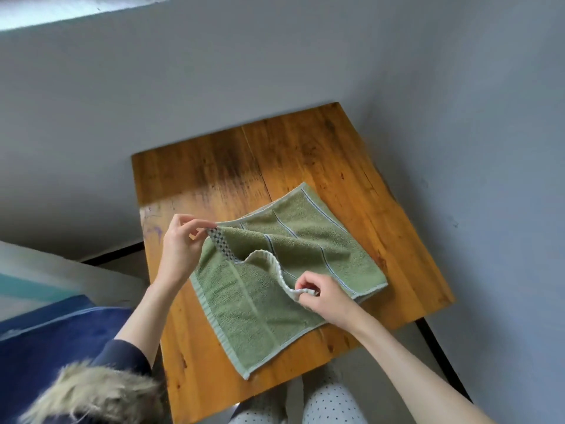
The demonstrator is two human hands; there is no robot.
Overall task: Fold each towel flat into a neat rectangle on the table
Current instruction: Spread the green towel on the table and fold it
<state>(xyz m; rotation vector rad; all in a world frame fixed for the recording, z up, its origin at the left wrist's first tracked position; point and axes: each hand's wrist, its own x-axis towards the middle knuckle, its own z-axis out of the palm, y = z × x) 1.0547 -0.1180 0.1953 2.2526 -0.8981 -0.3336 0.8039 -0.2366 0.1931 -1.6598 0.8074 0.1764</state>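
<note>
One green towel (275, 289) lies on the single wooden table (214, 179), toward its 4 o'clock side. Two hands work it: the left hand (180, 249) pinches a lifted corner at 10 o'clock, the right hand (321, 296) pinches another at 3 o'clock. Grey walls (458, 117) surround the table.

Bare tabletop (214, 166) is left open beyond and left of the green towel (263, 301), while passage past its far and right edges is blocked by the grey wall (458, 117).
</note>
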